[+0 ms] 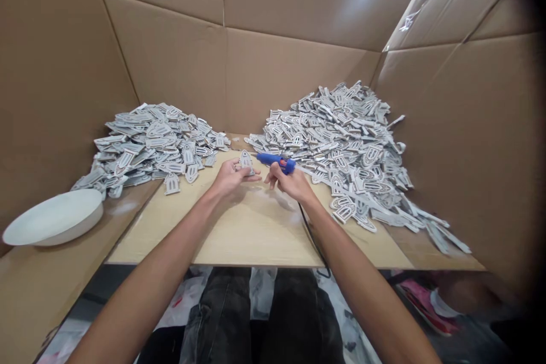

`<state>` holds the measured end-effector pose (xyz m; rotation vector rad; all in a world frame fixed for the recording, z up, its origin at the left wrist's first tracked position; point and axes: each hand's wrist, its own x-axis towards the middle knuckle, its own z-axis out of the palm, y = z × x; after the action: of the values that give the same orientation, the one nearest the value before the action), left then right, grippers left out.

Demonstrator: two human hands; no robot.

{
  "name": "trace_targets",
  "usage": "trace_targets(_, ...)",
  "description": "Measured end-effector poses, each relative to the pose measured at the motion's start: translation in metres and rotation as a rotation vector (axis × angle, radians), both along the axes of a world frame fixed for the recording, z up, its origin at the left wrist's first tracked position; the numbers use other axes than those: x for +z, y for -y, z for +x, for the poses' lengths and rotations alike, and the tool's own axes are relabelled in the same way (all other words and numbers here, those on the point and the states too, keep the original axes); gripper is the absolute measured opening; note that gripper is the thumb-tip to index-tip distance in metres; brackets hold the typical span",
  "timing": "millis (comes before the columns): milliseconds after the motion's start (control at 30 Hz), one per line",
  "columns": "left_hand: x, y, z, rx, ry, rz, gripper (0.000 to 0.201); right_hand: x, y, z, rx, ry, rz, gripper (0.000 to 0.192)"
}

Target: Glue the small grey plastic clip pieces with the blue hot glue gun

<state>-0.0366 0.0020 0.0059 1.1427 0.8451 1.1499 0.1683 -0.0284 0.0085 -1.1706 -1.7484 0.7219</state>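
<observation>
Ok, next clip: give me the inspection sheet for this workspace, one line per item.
Surface: pale wooden board laid on brown cardboard, bare in the middle.
Job's things: one small grey arch-shaped piece in the left hand; blue glue gun in the right hand, nozzle pointing left toward the piece.
Clutter: left pile and larger right pile of the same grey pieces; white bowl at far left.
Grippers: both hands' fingers closed on their items.
Cables: black cord runs from the gun beside the right forearm and over the board's near edge.
Surroundings: tall cardboard walls on three sides; ceiling light above.
</observation>
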Motion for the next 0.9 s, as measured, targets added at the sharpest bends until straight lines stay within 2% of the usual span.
trace_targets(100, 0.0, 0.001, 0.002, -0.014, 0.038, 0.035, 0.028, -0.002, 0.001, -0.001, 0.048, 0.063, -0.015, 0.078)
trace_targets(200, -0.002, 0.001, 0.005, -0.03, 0.058, 0.082, 0.027, -0.002, 0.001, -0.006, 0.078, 0.033, 0.003, 0.076)
trace_targets(367, -0.003, 0.001, 0.007, -0.035, 0.068, 0.093, 0.028, -0.001, 0.001, -0.009, 0.04, 0.003, -0.012, 0.071)
trace_targets(567, -0.009, 0.0, 0.005, 0.009, 0.031, 0.134, 0.033, 0.0, 0.003, -0.007, -0.078, 0.162, 0.016, 0.065)
trace_targets(733, -0.01, 0.001, 0.006, 0.043, -0.017, 0.183, 0.041, -0.001, 0.003, -0.007, -0.091, 0.182, 0.1, 0.063)
trace_targets(900, -0.011, 0.001, 0.006, 0.083, -0.071, 0.252, 0.04, 0.002, 0.006, -0.01, -0.113, 0.18, 0.089, 0.057)
